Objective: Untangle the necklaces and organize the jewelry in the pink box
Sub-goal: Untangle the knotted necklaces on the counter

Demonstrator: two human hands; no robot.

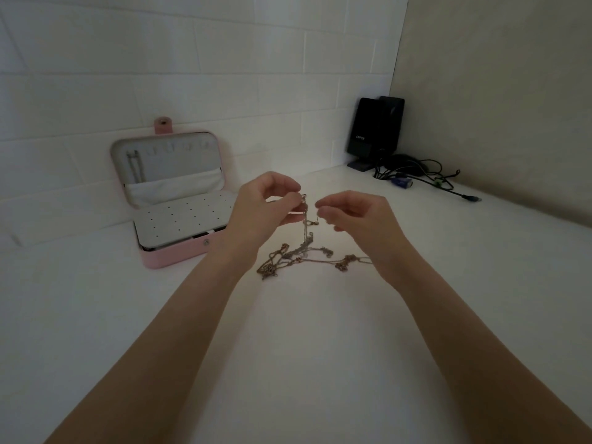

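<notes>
Here my left hand (pixel 262 206) pinches the top of a thin chain (pixel 304 225) between thumb and fingers and holds it up off the table. The chain hangs straight down from that pinch to the tangled necklaces (pixel 301 259), which lie in a loose heap on the white table (pixel 288 347) between my two wrists. My right hand (pixel 355 216) is just beside the chain, with its fingers curled in. A tiny bit of metal shows at its fingertips, but I cannot tell if they really hold it.

The pink box (pixel 174 200) sits to the left, near the tiled wall (pixel 192 59), with its lid standing open. One chain hangs inside the lid (pixel 134 165), and a white panel with small holes (pixel 185 219) lies flat in the bottom part.

Far back on the right stands a black speaker (pixel 368 129), and I can read EDIFIER on its front. Dark cables (pixel 426 177) lie in a bunch next to it, in the corner.

There is plenty of bare table in front of my arms and between the box and the heap.
</notes>
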